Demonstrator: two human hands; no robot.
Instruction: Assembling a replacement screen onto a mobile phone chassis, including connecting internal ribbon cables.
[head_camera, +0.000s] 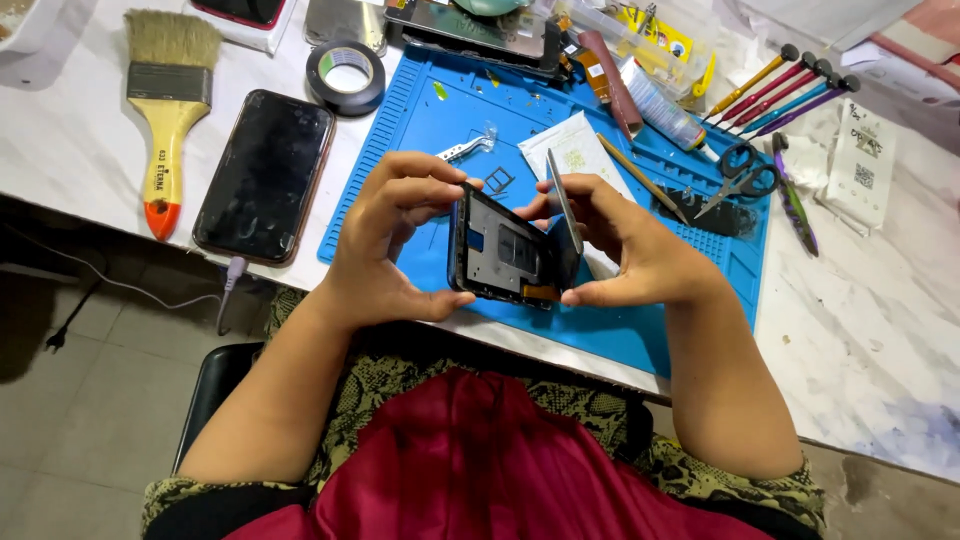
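White desk carries a blue mat; above it the left hand clamps a phone frame while the right hand grips its hinged-open panel. Opening wider could tear whatever joins them.

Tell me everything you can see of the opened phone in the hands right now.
The opened phone is a dark, slim handset split like a book: its frame half stands on edge, showing a grey inner plate and a small blue part. The left hand grips that half; the right hand holds the thin screen panel angled away. It hangs above the blue mat.
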